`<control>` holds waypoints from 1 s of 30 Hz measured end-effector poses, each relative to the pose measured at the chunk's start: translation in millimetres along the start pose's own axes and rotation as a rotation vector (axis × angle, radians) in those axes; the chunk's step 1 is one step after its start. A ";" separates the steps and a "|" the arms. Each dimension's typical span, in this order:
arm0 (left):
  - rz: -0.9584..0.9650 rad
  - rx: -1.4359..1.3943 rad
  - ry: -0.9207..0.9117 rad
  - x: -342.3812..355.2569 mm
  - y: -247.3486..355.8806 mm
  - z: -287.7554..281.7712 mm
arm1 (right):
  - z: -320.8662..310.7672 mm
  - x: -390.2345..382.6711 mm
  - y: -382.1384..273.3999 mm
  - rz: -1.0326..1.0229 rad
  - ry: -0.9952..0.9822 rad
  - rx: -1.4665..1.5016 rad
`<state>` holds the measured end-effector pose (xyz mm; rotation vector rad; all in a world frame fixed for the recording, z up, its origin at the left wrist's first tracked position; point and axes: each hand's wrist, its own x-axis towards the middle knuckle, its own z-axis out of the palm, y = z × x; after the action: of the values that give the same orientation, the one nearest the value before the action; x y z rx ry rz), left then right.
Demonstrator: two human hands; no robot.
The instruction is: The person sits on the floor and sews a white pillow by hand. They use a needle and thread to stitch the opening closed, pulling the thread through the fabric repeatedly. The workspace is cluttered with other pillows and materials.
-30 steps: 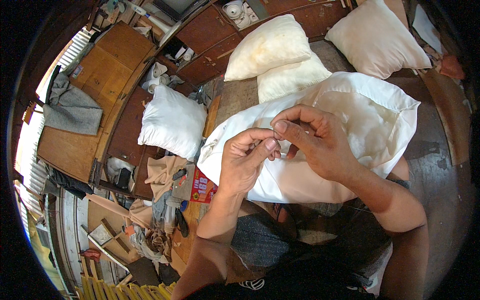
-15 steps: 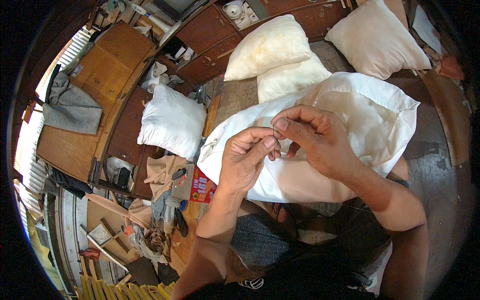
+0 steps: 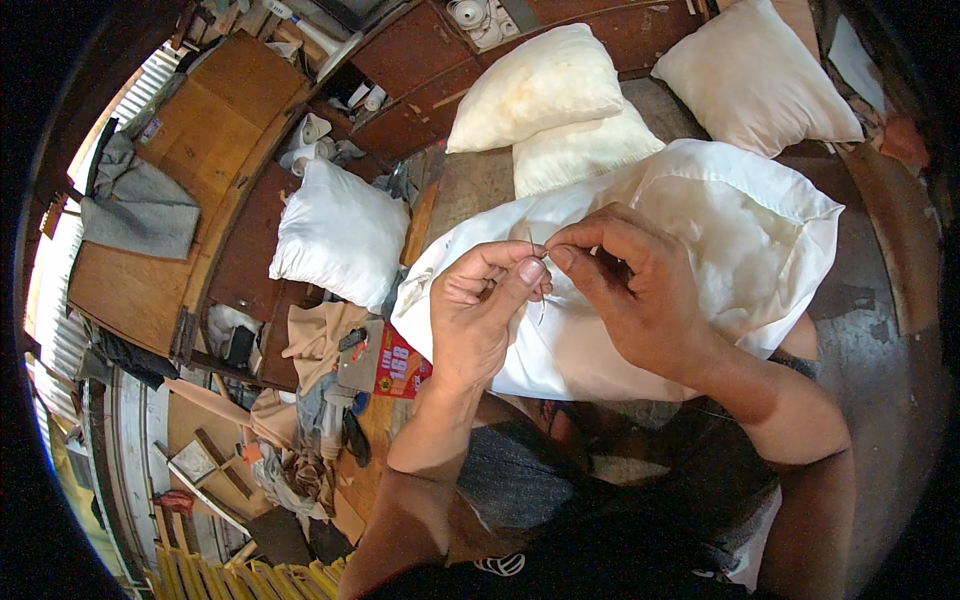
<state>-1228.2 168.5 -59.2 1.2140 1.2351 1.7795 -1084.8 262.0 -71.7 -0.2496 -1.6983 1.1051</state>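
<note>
My left hand (image 3: 478, 300) pinches a thin sewing needle (image 3: 531, 237) between thumb and forefinger, its tip standing up above the fingers. My right hand (image 3: 632, 275) is closed in a pinch just beside the needle, and a fine thread (image 3: 541, 246) seems to run to its fingertips. Below the left fingers a short bit of light thread hangs down. Under both hands, over my lap, lies a large white fabric cover (image 3: 590, 345), with its open end at the right and pale stuffing or lining (image 3: 740, 240) showing inside.
Two cream pillows (image 3: 540, 85) overlap beyond the cover, with another pillow (image 3: 755, 80) at the far right. A white pillow (image 3: 340, 235) leans by the wooden cabinet (image 3: 230, 95) on the left. Cloth scraps (image 3: 320, 340) and a red printed sheet (image 3: 398, 365) lie left of my forearm.
My right hand has turned and its fingertips have lowered slightly beside the needle. My left hand has shifted a little left, and the needle tip now shows above its fingers.
</note>
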 end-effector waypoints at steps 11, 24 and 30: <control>-0.003 0.166 -0.047 0.0 2.9 -3.0 | 0.5 -1.5 -6.0 -0.096 -0.035 -0.146; -0.032 0.054 -0.150 2.5 1.5 -8.7 | -5.1 1.4 -8.9 -0.044 -0.058 -0.116; -0.075 -0.030 -0.168 2.5 -1.3 -5.4 | 0.5 0.4 -5.2 0.252 -0.006 0.233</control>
<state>-1234.2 169.3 -60.3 1.2558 1.1391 1.6014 -1083.7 259.1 -67.5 -0.3183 -1.5549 1.4793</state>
